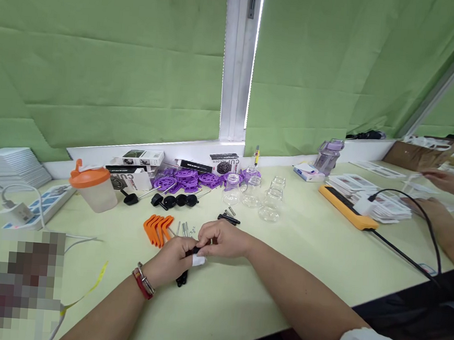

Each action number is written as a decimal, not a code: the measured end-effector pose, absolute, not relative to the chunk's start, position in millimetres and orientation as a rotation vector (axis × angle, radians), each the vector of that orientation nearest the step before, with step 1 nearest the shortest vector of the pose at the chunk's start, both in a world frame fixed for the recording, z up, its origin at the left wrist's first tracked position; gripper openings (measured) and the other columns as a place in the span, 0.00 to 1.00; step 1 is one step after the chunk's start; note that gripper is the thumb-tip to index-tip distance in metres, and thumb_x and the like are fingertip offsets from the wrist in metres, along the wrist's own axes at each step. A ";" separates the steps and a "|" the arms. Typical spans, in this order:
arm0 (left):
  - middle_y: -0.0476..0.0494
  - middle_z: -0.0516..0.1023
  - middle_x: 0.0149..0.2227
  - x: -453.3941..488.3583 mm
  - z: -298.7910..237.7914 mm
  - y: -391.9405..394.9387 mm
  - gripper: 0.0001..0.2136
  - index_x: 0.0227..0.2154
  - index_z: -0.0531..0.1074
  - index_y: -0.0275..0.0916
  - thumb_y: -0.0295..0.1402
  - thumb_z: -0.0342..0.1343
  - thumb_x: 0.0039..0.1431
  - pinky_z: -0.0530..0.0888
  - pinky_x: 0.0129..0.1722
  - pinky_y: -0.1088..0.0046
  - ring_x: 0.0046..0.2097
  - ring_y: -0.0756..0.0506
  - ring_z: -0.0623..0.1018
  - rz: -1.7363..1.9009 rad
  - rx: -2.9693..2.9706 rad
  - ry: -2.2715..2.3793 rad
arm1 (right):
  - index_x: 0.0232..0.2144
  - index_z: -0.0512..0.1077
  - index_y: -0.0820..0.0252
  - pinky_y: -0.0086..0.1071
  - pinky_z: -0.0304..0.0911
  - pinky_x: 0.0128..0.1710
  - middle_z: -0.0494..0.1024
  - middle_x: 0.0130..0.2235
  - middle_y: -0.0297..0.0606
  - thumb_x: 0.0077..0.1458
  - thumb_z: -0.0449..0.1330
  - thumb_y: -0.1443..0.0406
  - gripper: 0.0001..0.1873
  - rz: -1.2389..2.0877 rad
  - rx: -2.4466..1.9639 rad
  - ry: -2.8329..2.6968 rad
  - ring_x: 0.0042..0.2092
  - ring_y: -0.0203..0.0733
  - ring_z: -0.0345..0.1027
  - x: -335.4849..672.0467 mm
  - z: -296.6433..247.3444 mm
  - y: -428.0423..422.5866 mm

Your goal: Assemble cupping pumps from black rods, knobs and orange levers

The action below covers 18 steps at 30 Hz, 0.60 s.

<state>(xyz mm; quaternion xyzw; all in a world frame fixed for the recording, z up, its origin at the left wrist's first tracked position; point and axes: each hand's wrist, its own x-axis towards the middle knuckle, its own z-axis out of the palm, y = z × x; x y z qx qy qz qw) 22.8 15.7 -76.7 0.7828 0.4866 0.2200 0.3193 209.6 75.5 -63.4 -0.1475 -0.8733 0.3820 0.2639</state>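
Note:
Both hands meet over the table, fingertips pinched together on a small black part (196,250) that is mostly hidden by the fingers. My left hand (170,260) has a white wrap on one fingertip and grips the part from the left. From the right, my right hand (221,239) pinches it. Under the left hand lie black rod-like pieces (182,278). Just beyond the hands are metal rods (185,229) and several orange L-shaped handles (158,229). Small springs (230,211) and short black pieces (229,219) rest behind my right hand.
Farther back are black round-headed pieces (170,201), purple wheel-shaped parts (187,178) and clear plastic cups (270,207). An orange-lidded cup (97,191) and power strip (47,203) stand left. At right, a yellow-edged power strip (345,208) lies beside stacked cards (377,200) and another person's hands (428,209).

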 end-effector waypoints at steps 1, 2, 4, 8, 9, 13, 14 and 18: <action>0.53 0.59 0.22 22.3 -76.3 15.8 0.14 0.22 0.66 0.36 0.42 0.55 0.54 0.59 0.24 0.78 0.25 0.53 0.59 0.581 2.059 1.289 | 0.28 0.76 0.62 0.25 0.62 0.32 0.74 0.31 0.35 0.46 0.66 0.65 0.06 1.029 -0.430 -2.357 0.31 0.32 0.67 208.7 -62.9 73.8; 0.53 0.59 0.21 21.3 -75.3 15.8 0.14 0.22 0.67 0.36 0.42 0.56 0.53 0.59 0.24 0.77 0.25 0.53 0.59 0.588 2.055 1.300 | 0.29 0.75 0.62 0.25 0.61 0.31 0.74 0.30 0.34 0.46 0.65 0.65 0.06 1.040 -0.480 -2.349 0.30 0.32 0.66 207.8 -62.6 72.3; 0.53 0.60 0.21 17.5 -71.0 15.8 0.12 0.23 0.69 0.36 0.40 0.57 0.52 0.60 0.25 0.77 0.25 0.52 0.60 0.631 2.032 1.308 | 0.29 0.74 0.62 0.24 0.60 0.28 0.73 0.27 0.32 0.46 0.64 0.66 0.06 1.103 -0.627 -2.294 0.27 0.31 0.65 206.0 -63.2 70.2; 0.50 0.68 0.26 5.8 -60.2 17.6 0.14 0.38 0.73 0.36 0.38 0.56 0.49 0.67 0.29 0.74 0.29 0.49 0.68 0.926 1.806 1.317 | 0.25 0.69 0.62 0.23 0.57 0.22 0.69 0.20 0.29 0.46 0.62 0.67 0.04 1.359 -0.951 -2.123 0.22 0.30 0.63 199.4 -72.9 70.0; 0.48 0.71 0.28 3.3 -58.9 18.8 0.15 0.39 0.73 0.36 0.37 0.55 0.49 0.68 0.31 0.73 0.31 0.48 0.70 1.014 1.741 1.347 | 0.24 0.68 0.61 0.23 0.58 0.21 0.69 0.18 0.28 0.46 0.62 0.67 0.05 1.422 -1.015 -2.086 0.21 0.31 0.63 196.7 -77.0 70.1; 0.45 0.75 0.32 1.2 -62.6 24.5 0.11 0.32 0.74 0.36 0.37 0.52 0.51 0.69 0.35 0.71 0.34 0.46 0.73 1.148 1.675 1.508 | 0.23 0.66 0.60 0.24 0.60 0.18 0.68 0.15 0.28 0.47 0.60 0.67 0.05 1.538 -1.170 -1.976 0.18 0.32 0.63 182.2 -93.1 67.5; 0.46 0.75 0.31 2.3 -64.7 25.6 0.10 0.31 0.74 0.37 0.37 0.52 0.51 0.69 0.35 0.71 0.34 0.46 0.73 1.140 1.686 1.524 | 0.23 0.65 0.60 0.25 0.61 0.18 0.68 0.15 0.29 0.47 0.59 0.68 0.05 1.545 -1.185 -1.961 0.18 0.33 0.63 178.5 -95.8 66.0; 0.47 0.76 0.31 7.5 -71.1 27.4 0.09 0.31 0.74 0.38 0.35 0.51 0.52 0.70 0.35 0.70 0.34 0.46 0.73 1.070 1.760 1.497 | 0.23 0.64 0.60 0.24 0.63 0.18 0.66 0.16 0.28 0.45 0.58 0.70 0.04 1.485 -1.175 -1.969 0.20 0.35 0.67 167.8 -100.6 59.4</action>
